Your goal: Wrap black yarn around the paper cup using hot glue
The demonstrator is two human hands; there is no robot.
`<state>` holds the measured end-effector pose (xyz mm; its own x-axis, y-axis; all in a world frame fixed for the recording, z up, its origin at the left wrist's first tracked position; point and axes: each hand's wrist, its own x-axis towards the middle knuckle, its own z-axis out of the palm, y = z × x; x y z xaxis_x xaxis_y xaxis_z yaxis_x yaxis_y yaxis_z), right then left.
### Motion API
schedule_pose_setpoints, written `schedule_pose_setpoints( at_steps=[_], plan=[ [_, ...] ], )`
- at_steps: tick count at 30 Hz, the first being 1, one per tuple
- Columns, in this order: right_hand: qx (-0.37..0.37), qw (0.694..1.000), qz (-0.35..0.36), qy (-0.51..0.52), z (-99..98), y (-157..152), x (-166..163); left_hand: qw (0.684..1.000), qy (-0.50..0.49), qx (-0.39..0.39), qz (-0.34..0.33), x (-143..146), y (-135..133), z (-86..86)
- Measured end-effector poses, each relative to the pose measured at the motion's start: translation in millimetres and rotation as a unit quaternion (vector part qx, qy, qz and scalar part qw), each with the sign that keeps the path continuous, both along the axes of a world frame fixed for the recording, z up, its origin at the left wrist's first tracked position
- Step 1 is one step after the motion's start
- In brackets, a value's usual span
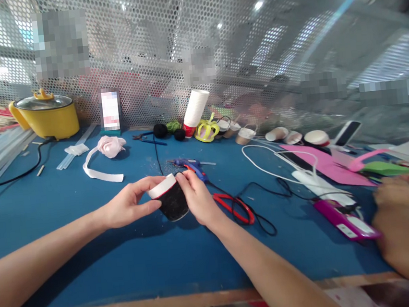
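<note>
Both of my hands hold a small paper cup [172, 201] over the blue table [127, 257]. The cup has a white rim and its wall is covered in black glittery material. It is tilted with the rim toward the left. My left hand [131, 202] pinches the rim side with thumb and fingers. My right hand [198, 197] is closed against the cup's right side. A blue hot glue gun [190, 165] lies just behind the cup, and red scissors [237, 208] lie to the right of my right wrist.
A yellow pot [46, 116] stands at the back left, with a pink fabric flower and white ribbon [107, 148] nearby. A stack of white cups [195, 111], black yarn balls and a yellow crown [206, 130] line the mesh wall. Another person's hand [399, 197] works at the right beside pink paper [330, 163].
</note>
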<state>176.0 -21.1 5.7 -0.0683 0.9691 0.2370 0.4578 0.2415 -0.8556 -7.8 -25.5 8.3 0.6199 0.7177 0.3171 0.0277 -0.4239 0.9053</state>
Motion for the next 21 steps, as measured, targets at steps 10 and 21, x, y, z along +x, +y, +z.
schedule_pose_setpoints(
  at_steps=[10,21],
  plan=[
    [0.170,0.967,-0.004,-0.189,-3.2,-16.1,-16.2,0.983,0.093,-0.103,0.120,13.0,-13.3,4.1],
    [0.227,0.953,0.027,-0.201,-0.3,-13.5,-15.2,0.978,0.106,-0.113,0.138,15.1,-12.0,-4.7]
  ],
)
